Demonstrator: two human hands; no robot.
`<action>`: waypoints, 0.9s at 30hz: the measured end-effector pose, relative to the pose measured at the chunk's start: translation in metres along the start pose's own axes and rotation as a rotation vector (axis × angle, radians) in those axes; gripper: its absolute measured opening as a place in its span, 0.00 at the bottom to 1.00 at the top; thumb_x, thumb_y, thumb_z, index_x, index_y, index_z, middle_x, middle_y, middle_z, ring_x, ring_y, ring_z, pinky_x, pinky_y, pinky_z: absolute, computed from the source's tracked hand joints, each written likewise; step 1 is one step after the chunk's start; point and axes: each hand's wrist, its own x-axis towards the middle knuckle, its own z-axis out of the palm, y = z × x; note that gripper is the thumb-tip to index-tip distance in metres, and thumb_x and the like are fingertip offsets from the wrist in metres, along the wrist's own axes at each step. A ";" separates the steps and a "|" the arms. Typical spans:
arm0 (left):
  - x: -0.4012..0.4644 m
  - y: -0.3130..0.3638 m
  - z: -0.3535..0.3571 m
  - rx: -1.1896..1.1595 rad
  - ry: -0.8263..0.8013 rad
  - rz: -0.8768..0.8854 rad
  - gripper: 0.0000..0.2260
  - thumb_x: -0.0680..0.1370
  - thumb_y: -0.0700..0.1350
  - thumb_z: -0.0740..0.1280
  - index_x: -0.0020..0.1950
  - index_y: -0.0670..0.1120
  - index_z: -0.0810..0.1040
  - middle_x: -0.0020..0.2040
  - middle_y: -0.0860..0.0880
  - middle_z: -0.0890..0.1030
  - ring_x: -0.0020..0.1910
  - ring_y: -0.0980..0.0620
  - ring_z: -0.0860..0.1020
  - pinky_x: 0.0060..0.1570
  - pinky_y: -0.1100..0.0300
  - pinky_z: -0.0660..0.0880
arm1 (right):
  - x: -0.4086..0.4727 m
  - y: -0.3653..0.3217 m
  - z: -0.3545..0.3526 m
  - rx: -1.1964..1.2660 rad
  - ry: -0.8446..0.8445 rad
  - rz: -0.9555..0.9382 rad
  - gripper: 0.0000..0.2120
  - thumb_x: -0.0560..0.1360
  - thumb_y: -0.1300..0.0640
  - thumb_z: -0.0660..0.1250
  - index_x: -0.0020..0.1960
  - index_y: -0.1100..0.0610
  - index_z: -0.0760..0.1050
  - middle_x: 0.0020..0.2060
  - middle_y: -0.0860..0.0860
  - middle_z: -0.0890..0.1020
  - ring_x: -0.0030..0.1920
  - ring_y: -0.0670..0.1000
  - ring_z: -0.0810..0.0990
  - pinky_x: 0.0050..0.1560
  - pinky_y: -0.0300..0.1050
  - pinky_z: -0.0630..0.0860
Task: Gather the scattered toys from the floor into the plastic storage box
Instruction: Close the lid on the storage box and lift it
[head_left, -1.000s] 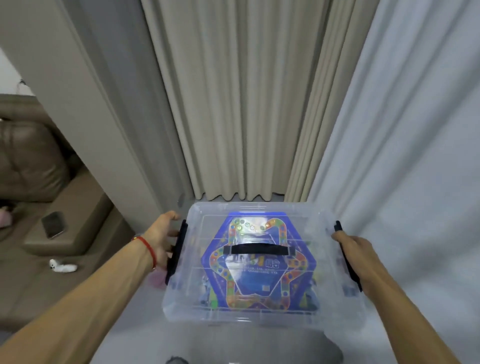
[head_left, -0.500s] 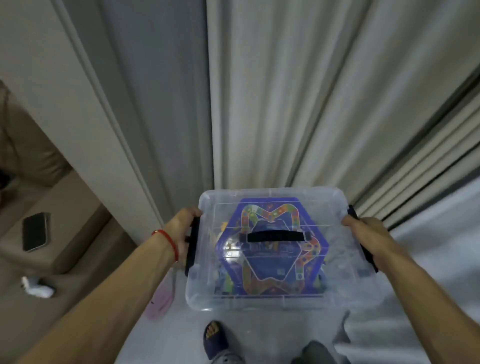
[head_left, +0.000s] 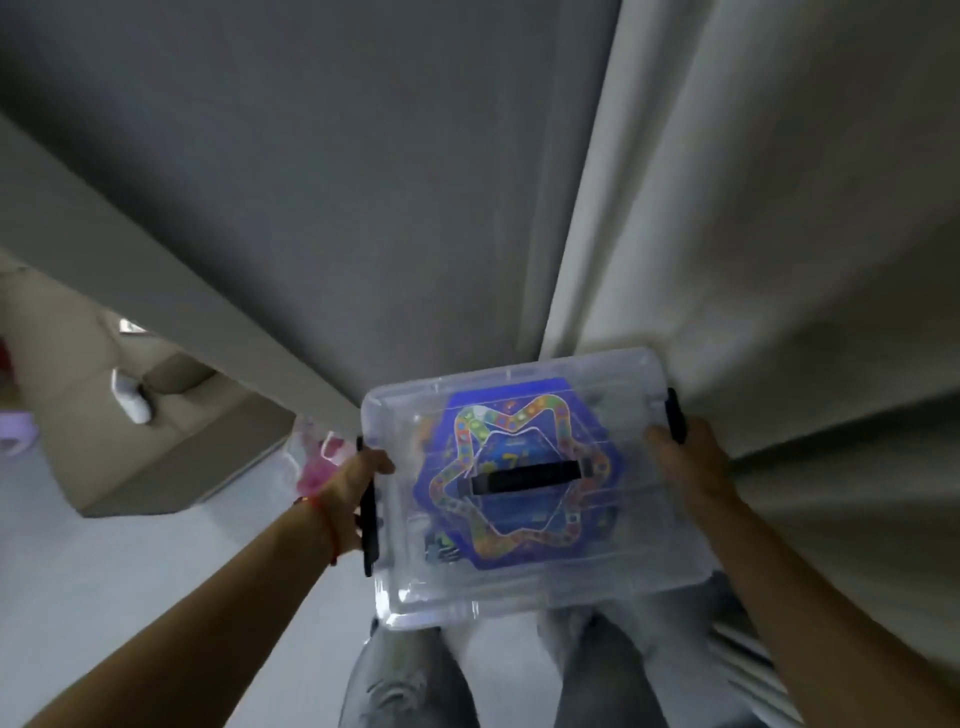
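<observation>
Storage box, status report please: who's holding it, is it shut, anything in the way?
Left hand and right hand grip the storage box by its sides. Lid on, board game visible inside. Curtain close ahead.

**Pale floor with a few things on it**

A pale grey floor (head_left: 104, 561) runs along the lower left. A beige sofa (head_left: 156, 441) stands on it, a blurred pink toy (head_left: 317, 467) lies just beside the sofa's corner, and a person's legs (head_left: 405, 680) stand below.

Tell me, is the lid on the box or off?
On. The clear lid covers the box, its black handle flat on top; both hands grip the sides.
</observation>
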 end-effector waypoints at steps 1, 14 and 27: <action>0.023 -0.005 0.009 -0.022 0.011 -0.045 0.08 0.73 0.47 0.66 0.45 0.43 0.72 0.40 0.43 0.70 0.38 0.44 0.70 0.42 0.54 0.70 | 0.028 0.003 0.010 -0.038 -0.037 -0.012 0.24 0.71 0.43 0.67 0.62 0.56 0.74 0.46 0.54 0.81 0.39 0.51 0.79 0.32 0.40 0.71; 0.342 -0.117 0.113 -0.341 0.141 -0.240 0.16 0.73 0.50 0.65 0.55 0.41 0.74 0.52 0.41 0.74 0.49 0.40 0.73 0.55 0.45 0.72 | 0.317 0.120 0.207 -0.439 -0.381 -0.106 0.32 0.69 0.40 0.64 0.68 0.55 0.69 0.52 0.57 0.79 0.43 0.55 0.78 0.33 0.40 0.69; 0.445 -0.123 0.132 -0.351 0.046 -0.155 0.14 0.75 0.50 0.65 0.56 0.44 0.75 0.59 0.38 0.75 0.59 0.33 0.74 0.62 0.37 0.71 | 0.410 0.144 0.281 -0.419 -0.365 -0.253 0.46 0.60 0.34 0.62 0.74 0.52 0.60 0.65 0.57 0.74 0.60 0.61 0.76 0.59 0.60 0.76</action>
